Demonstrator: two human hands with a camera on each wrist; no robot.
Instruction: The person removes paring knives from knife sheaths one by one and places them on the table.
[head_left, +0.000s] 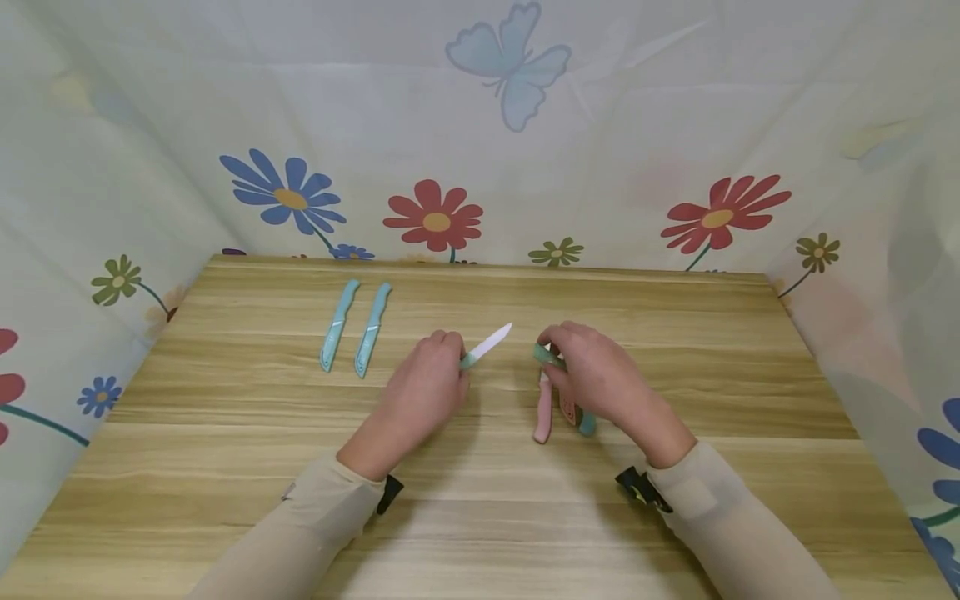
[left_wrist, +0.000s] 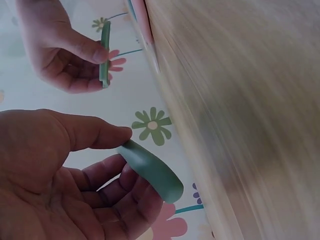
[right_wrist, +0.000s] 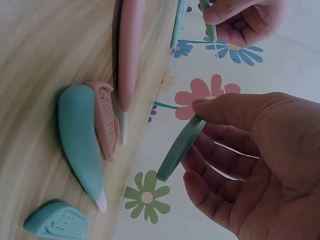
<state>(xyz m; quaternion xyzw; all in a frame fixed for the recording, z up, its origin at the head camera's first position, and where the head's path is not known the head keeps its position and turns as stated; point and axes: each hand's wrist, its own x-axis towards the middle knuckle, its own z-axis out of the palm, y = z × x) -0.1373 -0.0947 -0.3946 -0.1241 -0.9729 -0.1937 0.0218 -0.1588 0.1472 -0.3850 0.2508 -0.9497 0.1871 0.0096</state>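
Note:
My left hand (head_left: 423, 379) grips a small knife by its green handle (left_wrist: 155, 172), and the bare white blade (head_left: 492, 340) points up and right, above the table. In my right hand (head_left: 600, 371), thumb and fingers pinch a green blade cover (right_wrist: 181, 147), held apart from the blade. Below the right hand lie a pink-handled knife (right_wrist: 129, 60) with its white blade partly showing, a pink blade cover (right_wrist: 105, 120), a teal-handled knife (right_wrist: 80, 140) and a teal blade cover (right_wrist: 59, 221). The right hand hides part of this group in the head view.
Two light blue knives, one on the left (head_left: 339, 327) and one beside it (head_left: 372, 332), lie covered and side by side toward the table's back left. Behind the wooden table (head_left: 480, 533) hangs a white curtain (head_left: 337, 108) printed with flowers and a butterfly.

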